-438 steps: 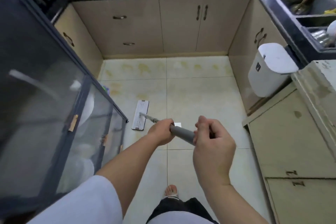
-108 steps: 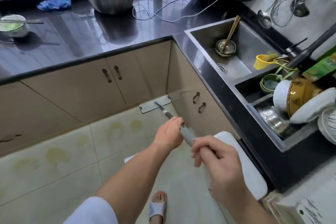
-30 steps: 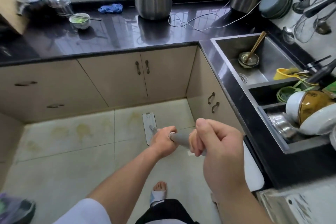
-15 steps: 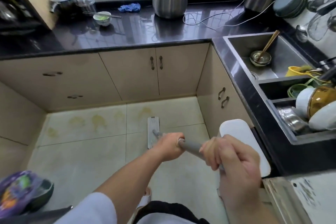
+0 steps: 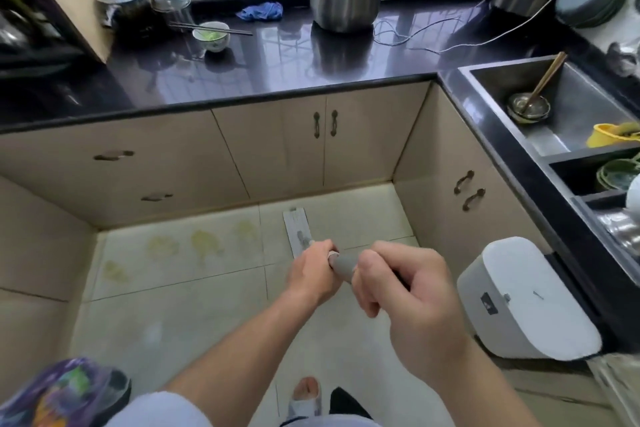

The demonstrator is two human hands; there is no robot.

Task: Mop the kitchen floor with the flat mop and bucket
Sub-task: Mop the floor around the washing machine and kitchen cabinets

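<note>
The flat mop's white head (image 5: 297, 230) lies lengthwise on the pale tiled floor (image 5: 180, 315), close to the back cabinets. Its grey handle (image 5: 343, 264) runs from the head back toward me. My left hand (image 5: 313, 274) grips the handle lower down, just behind the head. My right hand (image 5: 405, 302) grips the handle's upper end, nearer the camera. Several yellowish stains (image 5: 202, 243) mark the tiles left of the mop head. No bucket is in view.
Beige cabinets (image 5: 270, 152) under a black counter (image 5: 263, 69) wall in the floor at the back, left and right. A white lidded bin (image 5: 526, 302) hangs on the right cabinet. A colourful bag (image 5: 59, 395) sits at lower left. My sandalled foot (image 5: 306, 395) stands below.
The view has swung left and tilted up. The mop head has slid forward, away from me, and now lies nearer the back cabinets. Both hands keep their grip on the handle.
</note>
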